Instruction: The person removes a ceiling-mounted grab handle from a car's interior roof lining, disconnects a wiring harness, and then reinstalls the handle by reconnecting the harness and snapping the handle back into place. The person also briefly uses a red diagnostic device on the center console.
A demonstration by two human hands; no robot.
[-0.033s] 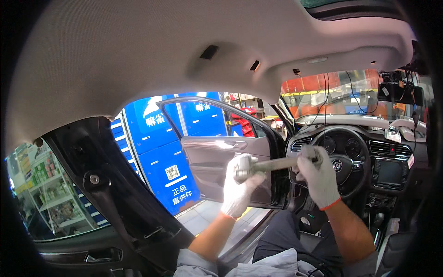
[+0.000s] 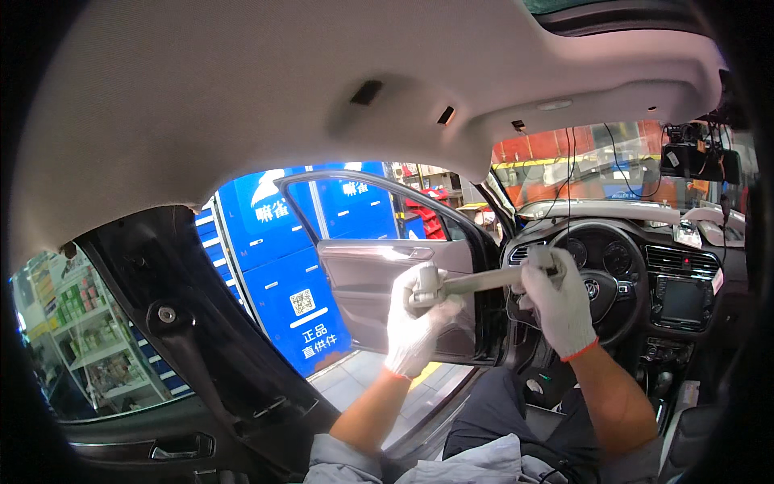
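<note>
Inside a car, below the grey headliner [image 2: 242, 105], two white-gloved hands hold a grey grab handle [image 2: 484, 281] level in front of the steering wheel [image 2: 617, 282]. Left hand [image 2: 415, 327] has its fingers [image 2: 431, 310] wrapped round the handle's left end; right hand [image 2: 556, 302] has its fingers clamped over the right end. Both ends are hidden by the gloves. Behind them the door [image 2: 379, 282] stands open; the fisheye rim darkens the edges.
</note>
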